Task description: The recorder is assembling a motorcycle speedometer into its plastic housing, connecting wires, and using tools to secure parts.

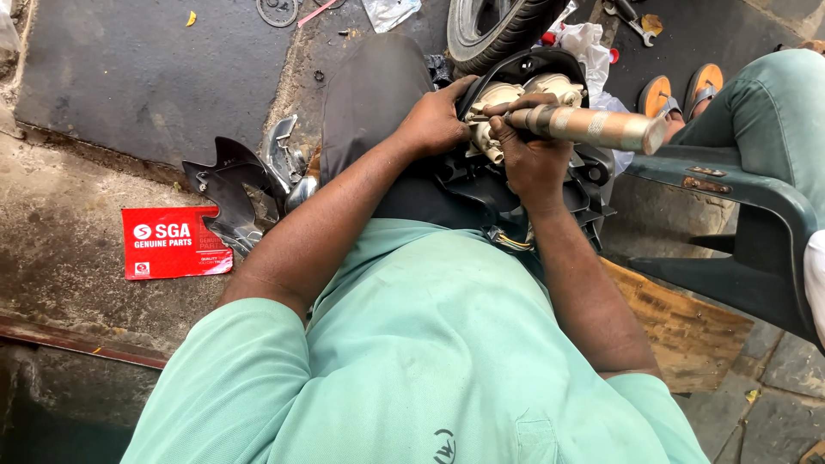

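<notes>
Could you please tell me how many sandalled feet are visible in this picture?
2. Both sandalled feet, the left one and the right one, rest side by side on the dark ground at the upper right, beyond the chair. They belong to another person; other feet may be hidden.

A roadside vehicle repair workshop. A tyre (494, 30), a gear (278, 10) and a wrench (630, 17) lie on the oily stone floor (129, 77). Black panels (228, 185) and a red parts box (174, 241) sit nearby
</notes>
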